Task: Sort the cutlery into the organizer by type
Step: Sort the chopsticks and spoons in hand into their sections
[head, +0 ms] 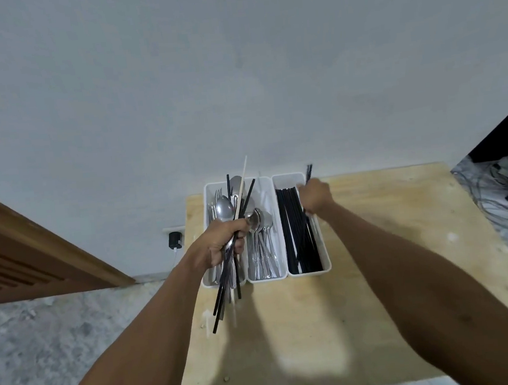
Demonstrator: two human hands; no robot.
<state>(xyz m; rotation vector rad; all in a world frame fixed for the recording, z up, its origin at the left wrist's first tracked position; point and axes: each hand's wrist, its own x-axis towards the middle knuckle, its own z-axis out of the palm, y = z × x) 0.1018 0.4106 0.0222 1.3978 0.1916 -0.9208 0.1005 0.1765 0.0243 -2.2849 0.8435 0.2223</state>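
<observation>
A pale wooden surface [363,275] stands on a mottled grey floor [43,336]. Both bare forearms reach forward across the surface toward the white organizer [267,279], which sits at its far edge.

The left hand [228,240] hovers above the organizer's near left corner with its knuckles turned up. Its grip is closed tight round a mixed bundle [224,209] of metal spoons, forks, black sticks and one pale wooden chopstick [243,184]. The bundle slants, its lower ends hanging past the organizer's near rim and its upper ends fanning over the left compartment. The hand hides most of that compartment.

The right hand [315,195] is over the organizer's right compartment, toward the far end. Its fingers are curled into a fist-like grip on a few black chopsticks [309,171], whose tips stick up beyond the far rim.

Inside the organizer, the middle compartment holds spoons [263,241] lying lengthwise. The right compartment holds a row of loose black chopsticks [291,235].

Behind the organizer is a plain grey-white wall [234,70]. A black plug [175,239] sits low on the wall, left of the organizer.
</observation>
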